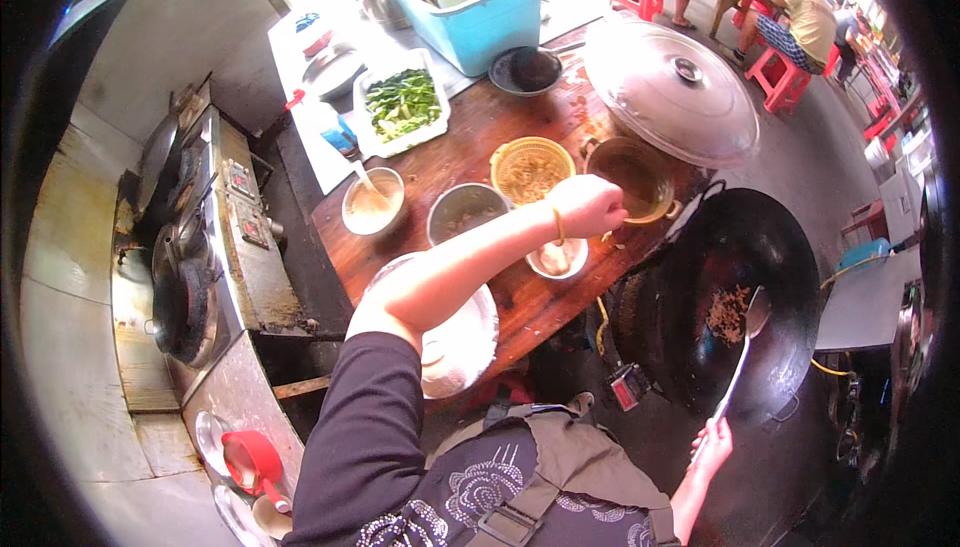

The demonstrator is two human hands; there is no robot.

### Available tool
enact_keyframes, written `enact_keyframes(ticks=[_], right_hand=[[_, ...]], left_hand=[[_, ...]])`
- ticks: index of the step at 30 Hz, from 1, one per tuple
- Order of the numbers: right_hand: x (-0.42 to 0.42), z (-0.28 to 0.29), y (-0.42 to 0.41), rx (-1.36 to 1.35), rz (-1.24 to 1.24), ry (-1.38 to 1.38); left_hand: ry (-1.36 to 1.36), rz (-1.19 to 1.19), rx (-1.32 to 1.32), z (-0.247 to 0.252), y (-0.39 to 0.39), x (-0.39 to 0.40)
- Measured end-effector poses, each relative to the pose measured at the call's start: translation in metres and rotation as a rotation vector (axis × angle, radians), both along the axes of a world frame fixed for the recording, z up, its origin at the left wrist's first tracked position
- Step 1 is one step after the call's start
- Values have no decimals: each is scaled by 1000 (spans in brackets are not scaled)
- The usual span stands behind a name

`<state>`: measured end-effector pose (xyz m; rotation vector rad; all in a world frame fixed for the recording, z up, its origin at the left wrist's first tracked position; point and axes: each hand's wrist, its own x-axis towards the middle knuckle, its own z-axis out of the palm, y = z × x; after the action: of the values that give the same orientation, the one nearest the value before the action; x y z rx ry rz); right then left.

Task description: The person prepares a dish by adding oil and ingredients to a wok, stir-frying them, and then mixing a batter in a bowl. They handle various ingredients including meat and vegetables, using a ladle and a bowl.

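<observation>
My right hand (712,443) grips the handle of a long metal ladle (757,314), its bowl resting in a large black wok (776,239) beside a small heap of browned minced food (727,314). My left hand (589,205), with a yellow band at the wrist, is stretched over the wooden table (480,130), fingers curled in; whether something is inside them is hidden. Under and around it are a white bowl of pale paste (559,258), a yellow strainer basket (532,164) with light-brown pieces, and a brown two-handled pot (637,175) holding dark liquid.
A big metal lid (667,89) lies at the table's far right edge. Farther back stand a blue tub (469,29) and a white tray of chopped greens (405,100). A metal bowl (465,205) is under my forearm. Stoves line the left; people sit on red stools at upper right.
</observation>
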<state>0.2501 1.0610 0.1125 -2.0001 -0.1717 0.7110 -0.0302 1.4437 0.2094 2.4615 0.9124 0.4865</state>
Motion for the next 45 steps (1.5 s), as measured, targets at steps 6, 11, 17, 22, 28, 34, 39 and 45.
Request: enact_keyframes(ticks=[6,11,17,22,28,34,39,45], right_hand=[[-12,19,48,131,-6,-40],[-33,32,57,109,-68,-53],[-44,27,42,198,-135,-27],[-49,18,21,114,-146,-61],[-43,9,43,23,-132,-21],[-47,8,71,53,-167,31],[-74,22,70,50,-266,25],[-77,22,66,3,-253,30]], left_hand=[[342,65,-23,-42,24,-59],[63,-339,-22,-45,-11,32],[266,-618,-277,-29,-57,104],[-204,-211,-49,-44,5,2],[-461,793,94,-85,116,-255],[-481,1273,192,-119,194,-457],[-663,1205,99,-127,250,-459],[-1179,1453,-23,-116,267,-474]])
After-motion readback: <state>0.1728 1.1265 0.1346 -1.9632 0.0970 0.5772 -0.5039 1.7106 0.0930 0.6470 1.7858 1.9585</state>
